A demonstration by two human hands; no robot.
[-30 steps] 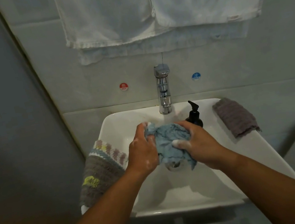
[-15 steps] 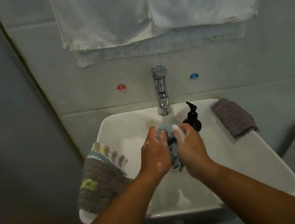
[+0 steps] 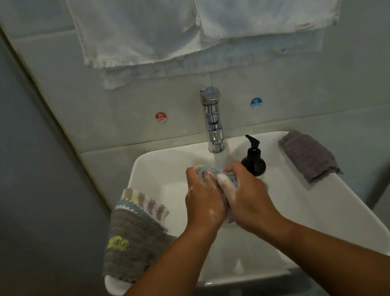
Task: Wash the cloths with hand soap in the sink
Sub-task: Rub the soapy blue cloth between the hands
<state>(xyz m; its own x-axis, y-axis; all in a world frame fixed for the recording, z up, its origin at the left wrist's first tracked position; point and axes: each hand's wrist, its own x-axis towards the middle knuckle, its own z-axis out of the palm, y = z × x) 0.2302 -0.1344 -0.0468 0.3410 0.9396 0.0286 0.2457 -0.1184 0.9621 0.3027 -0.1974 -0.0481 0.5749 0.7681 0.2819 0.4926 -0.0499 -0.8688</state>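
Evidently the blue cloth [image 3: 206,171] is mid-scrub: bunched and sudsy, it sits squeezed between the left hand [image 3: 204,201] and right hand [image 3: 247,199], both hands clamped on it over the sink [image 3: 329,218], just below the faucet [image 3: 213,119]. Next, I judge, it needs rinsing, then the grey cloth [image 3: 308,154] or crocheted cloth [image 3: 136,237] on the rim needs soap.

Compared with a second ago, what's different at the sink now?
The left hand and right hand moved toward each other and now press together, bunching the blue cloth, earlier spread loosely between them; only its top shows. Both kept hold of it. The soap bottle, grey cloth, patterned cloth and faucet stayed put.
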